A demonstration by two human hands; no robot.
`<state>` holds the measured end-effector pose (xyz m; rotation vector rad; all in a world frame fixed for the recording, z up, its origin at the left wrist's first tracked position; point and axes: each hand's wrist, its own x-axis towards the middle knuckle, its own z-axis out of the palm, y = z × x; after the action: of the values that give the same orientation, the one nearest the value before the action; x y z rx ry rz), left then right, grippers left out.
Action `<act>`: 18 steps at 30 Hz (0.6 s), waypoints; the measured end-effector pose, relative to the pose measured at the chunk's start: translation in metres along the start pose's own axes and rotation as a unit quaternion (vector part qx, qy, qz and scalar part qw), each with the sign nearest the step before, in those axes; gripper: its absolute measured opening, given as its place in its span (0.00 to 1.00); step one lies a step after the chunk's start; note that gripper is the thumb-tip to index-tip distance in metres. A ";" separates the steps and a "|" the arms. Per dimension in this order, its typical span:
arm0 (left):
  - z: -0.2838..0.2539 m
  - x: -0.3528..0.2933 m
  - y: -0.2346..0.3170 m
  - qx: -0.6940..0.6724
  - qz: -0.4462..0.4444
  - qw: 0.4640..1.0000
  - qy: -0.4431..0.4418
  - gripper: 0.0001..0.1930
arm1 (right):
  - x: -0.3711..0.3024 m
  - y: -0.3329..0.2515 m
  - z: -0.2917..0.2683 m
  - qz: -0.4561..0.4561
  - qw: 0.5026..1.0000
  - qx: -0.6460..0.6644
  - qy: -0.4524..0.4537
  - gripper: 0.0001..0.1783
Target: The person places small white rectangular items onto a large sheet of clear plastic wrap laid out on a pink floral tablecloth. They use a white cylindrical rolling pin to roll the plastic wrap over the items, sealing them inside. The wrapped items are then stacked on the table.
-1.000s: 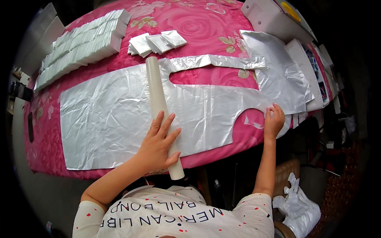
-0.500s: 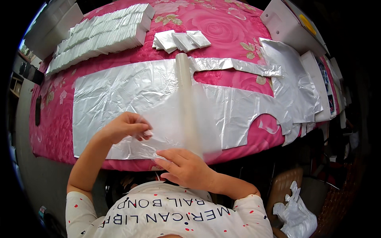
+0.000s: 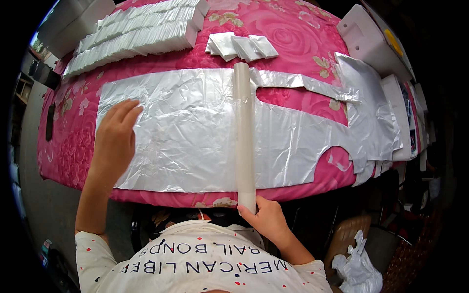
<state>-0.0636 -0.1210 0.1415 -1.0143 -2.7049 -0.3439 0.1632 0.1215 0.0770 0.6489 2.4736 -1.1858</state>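
Observation:
A silvery-white sheet of thin plastic (image 3: 181, 132), apron-shaped with a strap and cut-outs at its right end, lies spread over the table. Across it, running from far to near, rests a long pale tube (image 3: 244, 141). My right hand (image 3: 266, 217) is closed around the tube's near end at the table's front edge, thumb on top. Over the left part of the plastic is my left hand (image 3: 117, 134), fingers stretched out and nothing visible in them. Whether its fingertips touch the plastic I cannot tell.
Rows of folded white plastic packets (image 3: 141, 39) stand at the far left, with a few more packets (image 3: 239, 47) behind the tube. White foam boxes (image 3: 371, 41) are at the far corners. More plastic sheets (image 3: 366, 107) lie at right on the pink floral tablecloth (image 3: 283, 29).
A loose, see-through sheet of plastic near the tube no longer shows separately. My left hand has moved left and away; my right hand has moved right and taken hold of the tube's near end.

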 end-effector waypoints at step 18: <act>0.141 0.000 0.109 -0.127 0.093 0.982 -0.106 0.32 | 0.049 -0.013 -0.044 -0.060 0.993 0.011 -0.097 0.30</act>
<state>-0.0097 0.0004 0.0225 -1.4380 -2.7700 -0.5893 0.1108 0.1616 0.0894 0.3756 2.3667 -1.2572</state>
